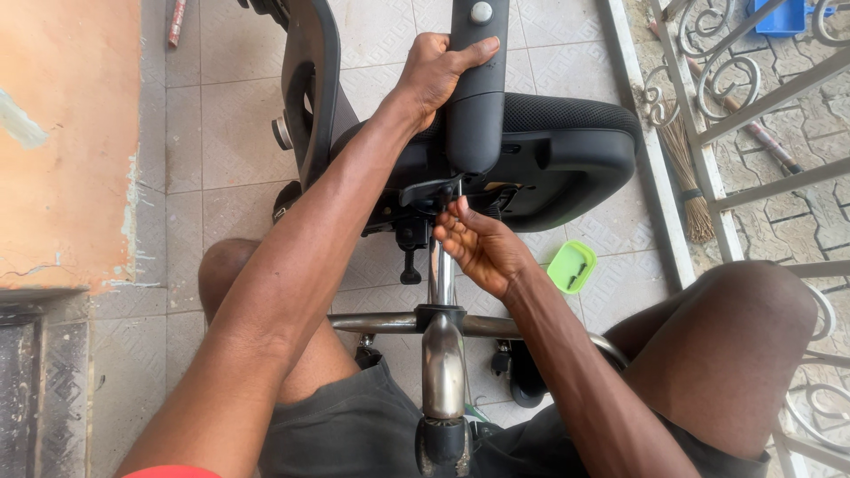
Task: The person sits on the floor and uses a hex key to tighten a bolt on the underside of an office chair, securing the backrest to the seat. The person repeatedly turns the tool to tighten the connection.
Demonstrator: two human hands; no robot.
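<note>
Head view: left hand (438,71) grips the black padded plastic armrest (476,88); right hand (478,248), fingers loosely curled, touches the black metal mechanism (425,199) under the overturned black mesh chair seat (567,146).

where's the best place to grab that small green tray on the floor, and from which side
Take the green tray by its raised rim, from above, pinching the two long edges. It lies flat on the tiled floor, open side up, with small dark parts loose inside, so lifting it level should keep them in. The side away from the chair seat looks more open.
</note>
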